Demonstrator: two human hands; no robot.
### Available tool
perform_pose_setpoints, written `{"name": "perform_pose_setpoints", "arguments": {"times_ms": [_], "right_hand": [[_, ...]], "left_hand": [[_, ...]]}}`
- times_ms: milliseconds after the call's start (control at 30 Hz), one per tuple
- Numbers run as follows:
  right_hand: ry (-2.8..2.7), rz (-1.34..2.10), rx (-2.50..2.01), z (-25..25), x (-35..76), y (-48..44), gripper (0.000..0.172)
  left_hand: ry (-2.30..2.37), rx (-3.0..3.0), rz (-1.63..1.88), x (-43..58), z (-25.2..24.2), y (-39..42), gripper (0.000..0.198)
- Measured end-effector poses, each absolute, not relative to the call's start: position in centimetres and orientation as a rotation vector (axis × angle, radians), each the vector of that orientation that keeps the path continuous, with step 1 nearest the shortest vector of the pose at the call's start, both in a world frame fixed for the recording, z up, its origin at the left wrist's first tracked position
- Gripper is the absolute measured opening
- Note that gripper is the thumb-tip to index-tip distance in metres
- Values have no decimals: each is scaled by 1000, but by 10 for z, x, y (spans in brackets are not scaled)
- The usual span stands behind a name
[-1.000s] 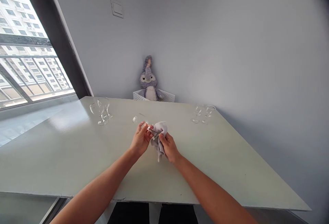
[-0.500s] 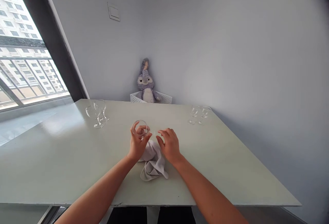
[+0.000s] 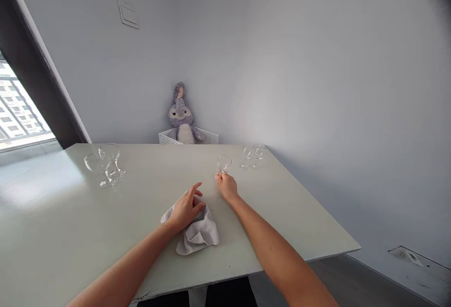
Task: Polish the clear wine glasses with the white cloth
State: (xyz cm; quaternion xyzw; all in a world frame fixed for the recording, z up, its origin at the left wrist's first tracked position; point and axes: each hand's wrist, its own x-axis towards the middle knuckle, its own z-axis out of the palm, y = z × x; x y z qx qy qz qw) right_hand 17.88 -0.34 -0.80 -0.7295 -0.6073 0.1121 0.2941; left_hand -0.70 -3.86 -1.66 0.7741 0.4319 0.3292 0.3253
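Note:
My right hand [image 3: 227,186] is closed around the lower part of a clear stemmed glass [image 3: 224,161], whose bowl stands upright above my fingers. Its base is mostly hidden by the hand, so I cannot tell if it touches the table. Over a crumpled pale grey cloth [image 3: 199,236] rests my left hand [image 3: 186,209], fingers apart and holding nothing. Two small stemmed glasses, one of them the right-hand glass [image 3: 260,153], stand beyond my right hand. Toward the left are two larger stemmed glasses, the nearer glass [image 3: 97,162] partly overlapping the other.
The pale table [image 3: 141,166] has its right edge running toward the wall. Behind its far edge, a purple plush toy [image 3: 181,119] sits in a white perforated basket [image 3: 211,137]. A window [image 3: 21,109] is at the left.
The glass has passed from my left hand to my right and moved to the right, away from the cloth. My left hand has lowered onto the cloth. The view has turned rightward.

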Motion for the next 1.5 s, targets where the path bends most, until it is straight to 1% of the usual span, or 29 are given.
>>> {"name": "perform_pose_setpoints", "arguments": {"times_ms": [100, 300, 533, 733, 900, 1000, 1067, 1167, 1233, 1333, 1400, 1500], "right_hand": [[-1533, 312, -2051, -10, 205, 17, 26], [-1395, 333, -2202, -21, 235, 43, 26], [-1315, 323, -2239, -22, 247, 61, 24], [-1237, 349, -2219, -21, 248, 58, 22], [-1136, 405, -2192, -15, 248, 43, 32], [-1180, 524, -2146, -11, 235, 29, 33], [-1295, 666, -2081, -9, 218, 18, 36], [-1521, 918, -1961, -6, 186, 1, 48], [-1752, 1034, -1876, -2, 168, -10, 54], [-2133, 946, -1809, 4, 155, -21, 56], [-2256, 821, -1793, 7, 154, -26, 54], [-2299, 785, -1725, 9, 160, -32, 48]], "left_hand": [[1144, 2117, 761, -8, -17, -37, 54], [1141, 2153, 703, -10, -14, -38, 53], [1141, 2143, 692, -10, -13, -38, 51], [1125, 2136, 699, -10, -11, -39, 51], [1109, 2043, 747, -11, -10, -37, 51], [1080, 1891, 853, -9, -13, -35, 48], [1088, 1776, 998, -8, -15, -32, 41], [1193, 1571, 1331, -15, -12, -22, 34], [1326, 1369, 1586, -31, -7, -10, 37], [1626, 938, 1853, -73, 4, 14, 45], [1863, 667, 1893, -105, 10, 30, 51], [1968, 536, 1868, -147, 14, 51, 62]]}}
